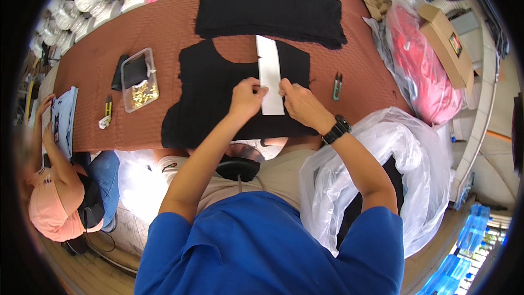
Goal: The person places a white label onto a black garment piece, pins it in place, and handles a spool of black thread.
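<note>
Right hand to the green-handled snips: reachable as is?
Likely yes. The green-handled snips lie on the brown cloth right of the right hand, with nothing standing between. The hand is at the white strip; whether it grips anything is unclear, so it may need freeing first.

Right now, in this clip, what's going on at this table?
The person's left hand and right hand are at opposite edges of a white strip, which lies over a black garment piece on the brown-covered table. Folded black fabric lies beyond it. A clear tray with gold-coloured pieces sits to the left, green snips to the right. At far left, another person touches light blue cloth.
</note>
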The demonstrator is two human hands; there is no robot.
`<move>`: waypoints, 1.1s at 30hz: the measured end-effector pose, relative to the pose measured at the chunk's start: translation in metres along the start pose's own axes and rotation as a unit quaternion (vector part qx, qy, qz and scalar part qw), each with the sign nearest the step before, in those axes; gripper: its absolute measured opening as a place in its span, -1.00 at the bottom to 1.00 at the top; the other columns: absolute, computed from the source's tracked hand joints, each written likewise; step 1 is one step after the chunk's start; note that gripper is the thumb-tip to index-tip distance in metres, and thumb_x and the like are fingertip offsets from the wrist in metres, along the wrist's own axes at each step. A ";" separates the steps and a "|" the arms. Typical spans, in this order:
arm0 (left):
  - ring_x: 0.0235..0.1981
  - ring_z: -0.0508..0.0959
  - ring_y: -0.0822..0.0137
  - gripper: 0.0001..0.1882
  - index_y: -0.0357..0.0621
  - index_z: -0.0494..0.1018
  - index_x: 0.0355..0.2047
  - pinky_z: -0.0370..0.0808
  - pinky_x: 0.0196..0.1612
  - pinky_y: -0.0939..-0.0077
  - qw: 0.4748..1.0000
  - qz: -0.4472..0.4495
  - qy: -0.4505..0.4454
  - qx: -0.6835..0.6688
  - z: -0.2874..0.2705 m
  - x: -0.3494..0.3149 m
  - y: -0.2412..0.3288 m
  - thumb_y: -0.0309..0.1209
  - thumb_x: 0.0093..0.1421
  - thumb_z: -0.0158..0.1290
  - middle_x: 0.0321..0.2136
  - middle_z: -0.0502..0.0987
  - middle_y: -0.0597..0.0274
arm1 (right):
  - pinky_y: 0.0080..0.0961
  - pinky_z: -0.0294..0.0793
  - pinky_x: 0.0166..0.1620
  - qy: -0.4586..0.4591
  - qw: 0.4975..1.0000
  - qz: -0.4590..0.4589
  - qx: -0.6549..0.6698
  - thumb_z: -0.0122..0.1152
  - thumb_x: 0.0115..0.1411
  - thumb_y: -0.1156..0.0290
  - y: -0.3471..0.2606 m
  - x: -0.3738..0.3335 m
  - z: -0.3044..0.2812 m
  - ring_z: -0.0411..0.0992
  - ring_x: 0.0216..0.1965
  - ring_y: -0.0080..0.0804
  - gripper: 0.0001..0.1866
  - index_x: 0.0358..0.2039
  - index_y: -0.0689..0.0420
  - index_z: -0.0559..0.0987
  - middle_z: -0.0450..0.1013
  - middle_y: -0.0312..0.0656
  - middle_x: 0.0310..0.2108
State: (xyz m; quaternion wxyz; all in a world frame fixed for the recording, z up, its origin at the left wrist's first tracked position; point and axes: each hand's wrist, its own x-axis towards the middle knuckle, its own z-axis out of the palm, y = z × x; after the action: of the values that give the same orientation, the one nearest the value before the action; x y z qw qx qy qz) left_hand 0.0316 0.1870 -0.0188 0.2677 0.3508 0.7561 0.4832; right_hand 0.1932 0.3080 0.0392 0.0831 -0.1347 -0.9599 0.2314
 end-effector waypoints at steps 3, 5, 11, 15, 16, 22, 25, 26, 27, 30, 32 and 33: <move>-0.55 0.62 0.35 -0.79 -0.38 0.59 -0.31 0.50 -0.43 0.42 0.999 0.015 0.034 -0.010 0.000 -0.010 0.026 -0.42 0.17 0.22 -0.57 0.62 0.06 | -0.01 0.49 -0.17 0.012 1.000 -0.001 0.007 -0.04 0.20 0.67 0.002 -0.003 0.000 0.50 -0.22 0.12 -0.77 -0.14 0.17 0.28 0.48 0.03 -0.33; -0.57 0.59 0.37 -0.80 -0.38 0.58 -0.32 0.48 -0.43 0.43 0.999 0.002 0.034 -0.026 -0.001 -0.014 0.029 -0.43 0.17 0.21 -0.57 0.61 0.06 | -0.01 0.49 -0.18 0.008 1.000 0.008 0.004 -0.04 0.20 0.67 0.002 -0.003 0.001 0.50 -0.22 0.10 -0.77 -0.14 0.17 0.28 0.48 0.00 -0.33; -0.57 0.57 0.40 -0.82 -0.37 0.58 -0.31 0.47 -0.44 0.43 0.997 0.009 0.058 -0.054 -0.013 -0.022 0.028 -0.45 0.19 0.21 -0.57 0.61 0.10 | 0.06 0.51 -0.22 0.018 1.000 -0.019 0.000 0.01 0.17 0.62 -0.002 -0.002 0.000 0.49 -0.31 0.24 -0.77 -0.17 0.18 0.27 0.46 0.16 -0.42; -0.55 0.49 0.49 -0.86 -0.31 0.56 -0.32 0.43 -0.44 0.50 0.987 0.085 0.136 -0.004 -0.067 -0.010 0.035 -0.45 0.22 0.21 -0.59 0.56 0.18 | -0.06 0.50 -0.16 0.007 1.000 -0.007 -0.003 0.01 0.19 0.63 -0.007 -0.006 -0.005 0.49 -0.22 0.09 -0.75 -0.12 0.17 0.30 0.50 -0.01 -0.28; -0.61 0.54 0.23 -0.90 -0.29 0.55 -0.35 0.45 -0.47 0.33 0.970 0.140 0.198 0.025 -0.087 -0.001 0.042 -0.49 0.19 0.19 -0.61 0.54 0.04 | -0.06 0.50 -0.15 0.003 1.000 0.004 -0.009 0.03 0.18 0.62 -0.012 -0.007 -0.009 0.49 -0.21 0.09 -0.74 -0.12 0.17 0.30 0.50 -0.02 -0.27; -0.38 0.67 0.06 -0.72 -0.22 0.58 -0.16 0.54 -0.25 0.17 0.911 0.104 0.328 0.228 -0.225 0.109 0.003 -0.35 0.17 0.26 -0.44 0.67 0.06 | -0.10 0.44 -0.12 -0.005 0.998 -0.028 -0.055 0.10 0.07 0.58 -0.016 -0.006 -0.010 0.45 -0.20 0.03 -0.69 -0.14 0.17 0.35 0.49 -0.04 -0.25; -0.23 0.66 -0.01 -0.61 -0.19 0.55 -0.06 0.53 -0.09 0.14 0.907 0.075 0.322 0.262 -0.278 0.151 -0.040 -0.22 0.18 0.26 -0.33 0.68 0.02 | -0.16 0.41 -0.14 -0.004 0.996 -0.044 -0.074 0.11 0.03 0.56 -0.020 -0.002 -0.005 0.42 -0.22 -0.02 -0.68 -0.15 0.18 0.37 0.48 -0.05 -0.26; -0.15 0.63 -0.05 -0.56 -0.18 0.53 -0.01 0.51 -0.03 0.13 0.912 0.071 0.309 0.260 -0.279 0.156 -0.042 -0.19 0.19 0.26 -0.25 0.66 -0.04 | -0.18 0.40 -0.15 0.003 0.995 -0.046 -0.083 0.12 0.02 0.56 -0.020 -0.003 -0.004 0.42 -0.23 -0.03 -0.67 -0.15 0.19 0.37 0.47 -0.05 -0.26; -0.10 0.58 -0.09 -0.55 -0.18 0.51 0.02 0.48 0.00 0.11 0.871 0.073 0.349 0.338 -0.276 0.159 -0.047 -0.19 0.20 0.24 -0.18 0.61 -0.10 | -0.19 0.40 -0.15 0.000 0.995 -0.046 -0.093 0.13 0.01 0.54 -0.022 -0.003 -0.003 0.42 -0.22 -0.04 -0.66 -0.15 0.19 0.38 0.46 -0.05 -0.27; 0.02 0.44 -0.20 -0.53 -0.18 0.45 0.09 0.40 0.07 0.04 0.798 0.143 0.375 0.450 -0.237 0.143 -0.026 -0.19 0.26 0.18 -0.01 0.45 -0.24 | -0.23 0.39 -0.14 0.005 0.993 -0.033 -0.115 0.16 0.00 0.52 -0.028 -0.008 -0.003 0.42 -0.21 -0.06 -0.64 -0.14 0.21 0.39 0.44 -0.04 -0.26; -0.05 0.44 -0.16 -0.65 -0.20 0.46 0.02 0.39 0.02 0.03 0.859 0.276 0.289 0.320 -0.169 0.110 0.023 -0.30 0.30 0.12 -0.08 0.47 -0.16 | -0.24 0.38 -0.14 0.029 0.992 -0.016 -0.119 0.18 -0.01 0.51 -0.026 -0.018 -0.002 0.42 -0.21 -0.08 -0.63 -0.14 0.23 0.40 0.42 -0.03 -0.25; -0.10 0.45 -0.10 -0.74 -0.23 0.48 -0.07 0.39 0.01 0.06 0.903 0.310 0.186 0.232 -0.141 0.081 0.044 -0.43 0.25 0.11 -0.19 0.49 -0.05 | -0.25 0.39 -0.13 0.022 0.991 -0.012 -0.130 0.20 -0.01 0.49 -0.028 -0.019 -0.001 0.42 -0.20 -0.09 -0.62 -0.13 0.25 0.42 0.42 -0.01 -0.20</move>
State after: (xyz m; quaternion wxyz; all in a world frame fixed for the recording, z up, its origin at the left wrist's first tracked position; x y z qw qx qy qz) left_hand -0.1102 0.1870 0.0711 -0.1303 0.5231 0.7362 0.4092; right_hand 0.2053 0.2784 0.0513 0.0887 -0.1377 -0.9814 0.1005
